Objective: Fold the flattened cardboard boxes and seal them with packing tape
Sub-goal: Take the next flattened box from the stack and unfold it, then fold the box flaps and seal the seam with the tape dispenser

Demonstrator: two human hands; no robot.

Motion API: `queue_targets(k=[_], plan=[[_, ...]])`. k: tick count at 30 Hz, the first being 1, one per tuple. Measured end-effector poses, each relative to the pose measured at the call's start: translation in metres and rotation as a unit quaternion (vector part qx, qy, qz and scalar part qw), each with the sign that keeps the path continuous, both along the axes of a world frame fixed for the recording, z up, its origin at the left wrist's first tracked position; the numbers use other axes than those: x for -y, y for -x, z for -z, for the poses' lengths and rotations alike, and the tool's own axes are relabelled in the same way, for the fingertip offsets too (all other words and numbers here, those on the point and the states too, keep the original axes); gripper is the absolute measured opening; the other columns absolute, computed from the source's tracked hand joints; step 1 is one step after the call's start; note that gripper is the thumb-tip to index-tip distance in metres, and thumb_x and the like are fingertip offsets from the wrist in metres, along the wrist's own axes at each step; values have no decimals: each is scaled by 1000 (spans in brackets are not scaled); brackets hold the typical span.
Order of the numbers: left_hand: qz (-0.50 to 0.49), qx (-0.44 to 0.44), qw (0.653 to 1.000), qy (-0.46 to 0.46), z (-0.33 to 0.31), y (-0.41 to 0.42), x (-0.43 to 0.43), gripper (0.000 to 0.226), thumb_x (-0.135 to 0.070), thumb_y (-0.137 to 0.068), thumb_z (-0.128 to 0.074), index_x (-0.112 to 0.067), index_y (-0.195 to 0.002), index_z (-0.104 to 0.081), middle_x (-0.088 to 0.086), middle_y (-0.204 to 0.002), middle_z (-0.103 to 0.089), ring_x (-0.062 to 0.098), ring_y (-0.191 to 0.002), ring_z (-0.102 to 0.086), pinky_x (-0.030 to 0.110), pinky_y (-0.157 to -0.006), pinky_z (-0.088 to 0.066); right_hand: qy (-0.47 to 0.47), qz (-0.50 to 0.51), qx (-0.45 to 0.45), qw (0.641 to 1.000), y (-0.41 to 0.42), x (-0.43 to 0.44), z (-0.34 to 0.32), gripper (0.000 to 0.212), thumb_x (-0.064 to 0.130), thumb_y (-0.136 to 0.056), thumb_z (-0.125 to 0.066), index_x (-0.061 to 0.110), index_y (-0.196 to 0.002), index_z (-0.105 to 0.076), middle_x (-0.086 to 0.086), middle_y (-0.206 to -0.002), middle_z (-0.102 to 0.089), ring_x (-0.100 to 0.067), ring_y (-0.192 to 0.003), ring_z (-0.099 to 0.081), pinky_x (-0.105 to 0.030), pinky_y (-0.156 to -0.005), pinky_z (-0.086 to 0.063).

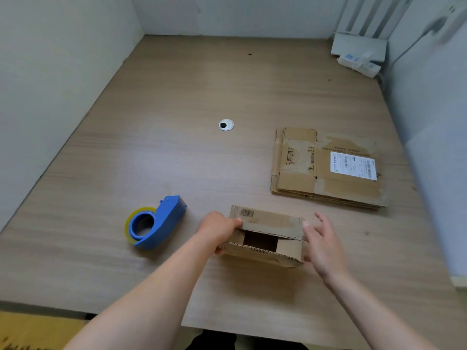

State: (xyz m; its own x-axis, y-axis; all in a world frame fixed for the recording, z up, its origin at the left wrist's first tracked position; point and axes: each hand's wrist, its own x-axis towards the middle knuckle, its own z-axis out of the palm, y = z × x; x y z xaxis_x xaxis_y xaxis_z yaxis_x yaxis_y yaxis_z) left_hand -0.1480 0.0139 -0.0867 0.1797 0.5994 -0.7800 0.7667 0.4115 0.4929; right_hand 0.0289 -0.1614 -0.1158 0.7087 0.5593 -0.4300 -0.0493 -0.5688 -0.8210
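On the table (177,152), left hand (218,229) grips box (269,219); right hand (323,246) spread beside it.

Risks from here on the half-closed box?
1. The cardboard box flaps leave a dark gap; only the left hand grips them, and the right hand is open beside it, so they may spring apart.
2. The tape dispenser lies left of the gripping hand; reaching it probably means letting go.

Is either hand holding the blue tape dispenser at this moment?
No, the tape dispenser lies on the table beside the box, while the left hand grips the box and the right hand is at its other end.
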Motion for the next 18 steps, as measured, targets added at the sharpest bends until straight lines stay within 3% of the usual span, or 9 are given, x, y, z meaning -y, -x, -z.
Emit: queue_targets(k=[3, 6, 9, 12, 14, 18], plan=[[-57, 14, 997, 39, 3, -6, 0, 30, -36, -80, -72, -16, -98, -60, 13, -103, -64, 32, -80, -60, 29, -49, -47, -73, -127, 0, 989, 7, 8, -9, 56, 71, -81, -50, 54, -134, -48, 16, -154, -36, -5, -140, -34, -42, -114, -35], [-93, 15, 993, 63, 1, -13, 4, 24, -31, -83, -68, -19, -102, -60, 12, -104, -65, 31, -83, -60, 29, -56, -45, -29, -245, 69, 967, 7, 11, -6, 78, 79, -66, -55, 51, -137, -39, 17, -159, -12, 2, -145, -11, -28, -116, -16], [-115, 25, 987, 108, -6, -16, 6, 23, -33, -85, -65, -19, -103, -62, 10, -100, -66, 29, -84, -61, 30, -63, -43, -8, -206, 139, 969, 7, 13, 3, 77, 57, -75, -75, 36, -141, -43, 14, -152, -29, -8, -144, -27, -31, -115, -26], [-123, 79, 977, 153, -10, -9, 6, 38, -55, -88, -59, -23, -109, -61, 11, -109, -61, 30, -92, -61, 32, -63, -51, -33, -129, 139, 981, 7, 8, 7, 72, 31, -79, -83, 30, -138, -42, 5, -138, -50, -18, -122, -54, -37, -104, -46], [-56, 86, 990, 92, -2, -3, 11, 43, -62, -88, -57, -28, -116, -58, 7, -114, -60, 27, -95, -61, 36, -60, -55, -25, -139, 150, 978, 6, 6, 11, 78, 28, -80, -82, 25, -146, -39, 2, -140, -48, -16, -125, -51, -34, -107, -41], [49, 82, 991, -96, 22, 6, 31, 41, -52, -92, -56, -29, -125, -49, 2, -107, -65, 26, -90, -66, 37, -56, -59, -23, -173, 193, 966, 6, 7, 14, 63, 25, -86, -76, 20, -143, -49, 3, -140, -48, -9, -129, -43, -23, -109, -28]])
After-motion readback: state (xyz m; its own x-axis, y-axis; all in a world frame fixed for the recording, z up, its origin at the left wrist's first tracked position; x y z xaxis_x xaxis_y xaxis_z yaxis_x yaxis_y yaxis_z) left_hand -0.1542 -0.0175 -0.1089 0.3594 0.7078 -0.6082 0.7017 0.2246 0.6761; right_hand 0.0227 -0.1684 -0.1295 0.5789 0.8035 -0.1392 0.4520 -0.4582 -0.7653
